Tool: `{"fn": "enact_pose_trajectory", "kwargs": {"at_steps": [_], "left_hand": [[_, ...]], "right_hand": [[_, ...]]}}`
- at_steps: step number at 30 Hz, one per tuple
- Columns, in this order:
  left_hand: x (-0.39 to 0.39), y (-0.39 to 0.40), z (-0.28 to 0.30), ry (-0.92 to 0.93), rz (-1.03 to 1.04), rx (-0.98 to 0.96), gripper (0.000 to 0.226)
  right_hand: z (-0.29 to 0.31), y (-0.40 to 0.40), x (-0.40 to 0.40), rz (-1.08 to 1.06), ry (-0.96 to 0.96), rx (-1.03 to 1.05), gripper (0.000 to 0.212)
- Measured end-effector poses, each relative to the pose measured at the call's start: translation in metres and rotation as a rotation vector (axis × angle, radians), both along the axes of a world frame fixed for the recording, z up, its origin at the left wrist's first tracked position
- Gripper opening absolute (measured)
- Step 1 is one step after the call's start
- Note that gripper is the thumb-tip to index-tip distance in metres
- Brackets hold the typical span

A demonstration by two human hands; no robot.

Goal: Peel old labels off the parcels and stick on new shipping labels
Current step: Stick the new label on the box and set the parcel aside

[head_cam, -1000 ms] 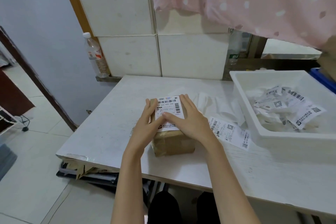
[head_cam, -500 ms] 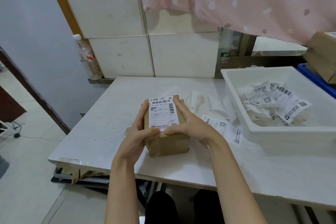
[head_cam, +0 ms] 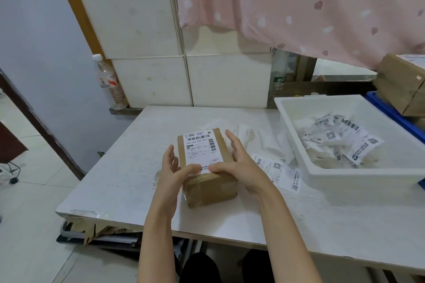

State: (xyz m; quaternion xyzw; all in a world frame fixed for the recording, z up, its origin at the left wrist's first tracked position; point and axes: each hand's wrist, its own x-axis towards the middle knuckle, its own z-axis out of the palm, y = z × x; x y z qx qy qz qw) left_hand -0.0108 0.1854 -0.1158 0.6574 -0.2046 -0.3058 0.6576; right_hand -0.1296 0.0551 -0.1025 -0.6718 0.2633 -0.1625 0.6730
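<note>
Both thumbs slid down to the label's [head_cam: 202, 153] near edge, pressing it flat. Left hand [head_cam: 171, 173] and right hand [head_cam: 239, 165] fingers loose, flanking the taped cardboard parcel [head_cam: 207, 167], long axis pointing away.

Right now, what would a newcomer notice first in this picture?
A brown parcel with a white shipping label sits mid-table, the left hand and right hand pressing thumbs on the label's near edge. At right, a white bin holds crumpled old labels.

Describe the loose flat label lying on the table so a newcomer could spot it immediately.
Start at the white bin on the table's right side. Just left of its near corner, beside the right hand, lies the label strip. Unlike the crumpled labels inside the bin, it lies flat on the tabletop.
</note>
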Motion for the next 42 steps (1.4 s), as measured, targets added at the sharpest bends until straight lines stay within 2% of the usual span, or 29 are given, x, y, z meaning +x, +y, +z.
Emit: {"fn": "enact_pose_trajectory", "kwargs": {"at_steps": [3,7,13,17,22,27,30,33,37,40,42], "left_hand": [[-0.001,0.004,0.008,0.005,0.052,0.231,0.125],[-0.006,0.005,0.014,-0.085,0.076,0.317,0.085],[-0.009,0.003,0.01,-0.104,0.11,0.271,0.052],[-0.011,0.002,0.013,-0.13,0.143,0.25,0.069],[-0.011,0.001,0.027,-0.19,0.178,0.224,0.07],[-0.017,-0.013,0.057,-0.305,0.197,0.235,0.057],[-0.028,-0.032,0.087,-0.371,0.172,0.212,0.04],[-0.043,-0.062,0.116,-0.409,0.109,0.156,0.043],[-0.075,-0.115,0.147,-0.445,-0.024,0.076,0.044],[-0.108,-0.161,0.162,-0.456,-0.145,0.02,0.056],[-0.134,-0.193,0.169,-0.451,-0.216,-0.015,0.055]], "right_hand": [[0.001,0.002,-0.003,-0.111,0.105,-0.037,0.088],[0.005,0.007,-0.004,-0.181,0.152,-0.125,0.067],[0.003,0.013,-0.005,-0.213,0.138,-0.196,0.059],[0.005,0.014,-0.007,-0.217,0.111,-0.2,0.053],[0.018,0.014,-0.006,-0.242,0.07,-0.183,0.059],[0.05,0.006,-0.014,-0.269,-0.011,-0.192,0.048],[0.076,-0.008,-0.029,-0.317,-0.047,-0.229,0.044],[0.102,-0.03,-0.05,-0.399,-0.095,-0.279,0.034],[0.131,-0.065,-0.09,-0.567,-0.109,-0.337,0.044],[0.148,-0.092,-0.134,-0.673,-0.137,-0.354,0.023],[0.157,-0.109,-0.166,-0.751,-0.161,-0.361,0.006]]}}
